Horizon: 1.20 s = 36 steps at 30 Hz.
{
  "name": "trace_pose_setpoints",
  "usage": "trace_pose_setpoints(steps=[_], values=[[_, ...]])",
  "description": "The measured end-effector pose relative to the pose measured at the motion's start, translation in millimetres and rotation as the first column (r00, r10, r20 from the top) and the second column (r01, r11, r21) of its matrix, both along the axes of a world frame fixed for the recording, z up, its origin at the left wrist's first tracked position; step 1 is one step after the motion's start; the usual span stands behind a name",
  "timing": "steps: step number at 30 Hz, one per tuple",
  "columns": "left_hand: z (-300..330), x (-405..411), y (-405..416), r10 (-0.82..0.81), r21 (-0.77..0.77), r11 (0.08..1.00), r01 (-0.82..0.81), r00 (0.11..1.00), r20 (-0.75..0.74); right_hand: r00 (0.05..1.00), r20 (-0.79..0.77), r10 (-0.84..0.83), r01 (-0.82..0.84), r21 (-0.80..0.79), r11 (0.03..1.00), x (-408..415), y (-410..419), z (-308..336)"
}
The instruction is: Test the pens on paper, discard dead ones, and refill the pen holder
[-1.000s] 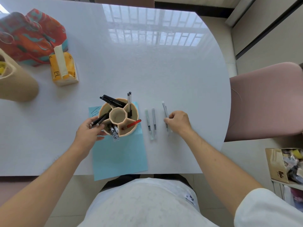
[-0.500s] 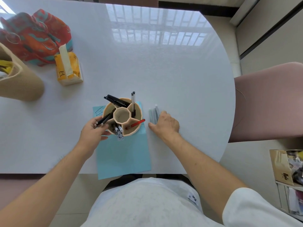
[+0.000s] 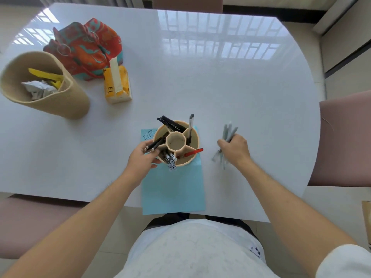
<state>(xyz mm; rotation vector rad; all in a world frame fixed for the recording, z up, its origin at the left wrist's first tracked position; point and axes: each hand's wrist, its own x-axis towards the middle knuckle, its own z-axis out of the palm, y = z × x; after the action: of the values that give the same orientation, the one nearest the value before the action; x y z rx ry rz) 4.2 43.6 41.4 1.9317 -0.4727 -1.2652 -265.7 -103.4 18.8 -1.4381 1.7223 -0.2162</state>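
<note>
— gripping a bundle of grey pens (image 3: 227, 135), our right hand (image 3: 235, 150) has its fingers curled round them, just above the white counter (image 3: 220, 87), to the right of the pen holder (image 3: 176, 143). the pens are blurred, so we cannot count them.

— and our left hand (image 3: 141, 158)?

— it sits at the holder's left side, fingers curled round two black pens (image 3: 155, 144) that lean out of a left compartment.

— where does the holder stand?

— on the far end of the blue paper (image 3: 172, 189), near the counter's front edge. we see black markers (image 3: 172, 125) at the back, two slim pens (image 3: 190, 127) upright at back right, a red pen (image 3: 190, 153) leaning out at right, capped pens (image 3: 170, 160) at the front. the middle cell holds nothing.

— further off?

— far left, a tan bin (image 3: 66, 101) with crumpled paper, an orange tissue pack (image 3: 117, 85) and a patterned bag (image 3: 86, 47).
</note>
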Motion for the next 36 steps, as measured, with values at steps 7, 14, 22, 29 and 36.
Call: trace_pose_setpoints(steps=[7,14,22,29,36], values=[[2,-3,-3,0.020,0.008,1.000,-0.020,0.995,-0.093,0.828,0.554,-0.089,0.190,-0.128,0.973,44,-9,79],[2,-10,-9,-0.002,-0.005,1.000,0.001,0.990,-0.142,0.831,0.542,0.125,-0.039,-0.167,0.985,95,13,71],[-1,-20,-20,-0.012,-0.009,1.000,0.011,0.987,-0.158,0.899,0.381,0.218,-0.125,-0.253,0.959,86,16,52],[2,-27,-34,-0.039,-0.018,0.999,0.036,0.984,-0.172,0.937,0.224,0.269,-0.170,-0.379,0.909,76,10,47],[5,-30,-39,-0.061,-0.025,0.998,0.058,0.981,-0.183,0.935,0.298,0.189,-0.068,-0.373,0.925,37,10,81]])
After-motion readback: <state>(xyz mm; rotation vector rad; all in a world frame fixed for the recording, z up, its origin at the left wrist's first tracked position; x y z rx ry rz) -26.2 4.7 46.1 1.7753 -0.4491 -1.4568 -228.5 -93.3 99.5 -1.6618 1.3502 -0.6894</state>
